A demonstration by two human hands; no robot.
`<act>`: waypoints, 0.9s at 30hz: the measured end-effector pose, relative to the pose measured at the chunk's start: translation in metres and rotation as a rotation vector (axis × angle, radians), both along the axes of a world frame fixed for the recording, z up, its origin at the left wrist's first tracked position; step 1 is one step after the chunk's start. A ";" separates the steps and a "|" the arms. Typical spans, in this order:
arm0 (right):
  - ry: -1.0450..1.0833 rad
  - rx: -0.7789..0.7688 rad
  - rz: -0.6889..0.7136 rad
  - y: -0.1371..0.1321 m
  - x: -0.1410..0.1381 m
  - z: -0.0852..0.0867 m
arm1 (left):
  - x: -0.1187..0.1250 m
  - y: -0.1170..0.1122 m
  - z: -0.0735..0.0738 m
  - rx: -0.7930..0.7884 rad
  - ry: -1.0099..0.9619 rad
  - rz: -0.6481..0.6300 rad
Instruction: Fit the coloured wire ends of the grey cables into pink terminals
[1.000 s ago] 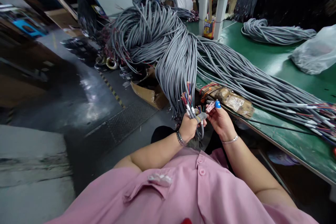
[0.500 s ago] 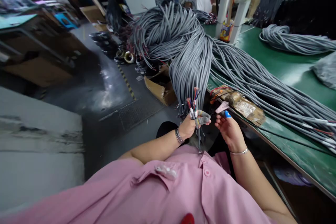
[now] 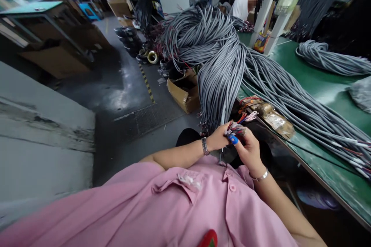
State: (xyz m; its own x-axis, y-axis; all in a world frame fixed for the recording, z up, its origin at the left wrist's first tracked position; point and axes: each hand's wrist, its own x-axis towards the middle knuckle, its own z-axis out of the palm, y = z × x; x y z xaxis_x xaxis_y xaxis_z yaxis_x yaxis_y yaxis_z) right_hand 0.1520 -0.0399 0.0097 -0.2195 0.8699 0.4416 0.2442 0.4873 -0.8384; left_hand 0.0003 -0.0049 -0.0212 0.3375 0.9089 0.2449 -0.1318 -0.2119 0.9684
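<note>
My left hand (image 3: 218, 141) is closed around the stripped ends of a few grey cables (image 3: 234, 127), their coloured wires fanning out above my fist. My right hand (image 3: 246, 147) is closed against the same wire ends, a blue cap (image 3: 232, 139) on its thumb, with a small pink piece (image 3: 251, 115) sticking up just beyond the fingers. Both hands meet just off the near edge of the green table (image 3: 321, 162), below a thick hanging bundle of grey cables (image 3: 220, 73).
Long grey cables drape across the green table and pile up at its far end. A taped brown block (image 3: 271, 117) lies on the table edge. A cardboard box (image 3: 184, 92) sits on the floor. Another person (image 3: 245, 4) sits at the far end beside white posts (image 3: 268, 4).
My hands have come together; the right hand moved left onto the wire ends that the left hand holds, and the wires tipped to the right. The view swung left.
</note>
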 end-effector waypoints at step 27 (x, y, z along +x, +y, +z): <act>0.248 -0.254 -0.061 -0.023 0.021 0.003 | -0.059 -0.035 0.023 -0.025 -0.022 0.146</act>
State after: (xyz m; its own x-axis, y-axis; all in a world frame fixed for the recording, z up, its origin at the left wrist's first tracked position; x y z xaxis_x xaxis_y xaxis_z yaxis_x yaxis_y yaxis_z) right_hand 0.1730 -0.0627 0.0127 -0.0774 0.9670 0.2427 0.0402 0.2463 -0.9684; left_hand -0.0587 -0.0396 0.0016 0.1957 0.9538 0.2278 -0.1223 -0.2068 0.9707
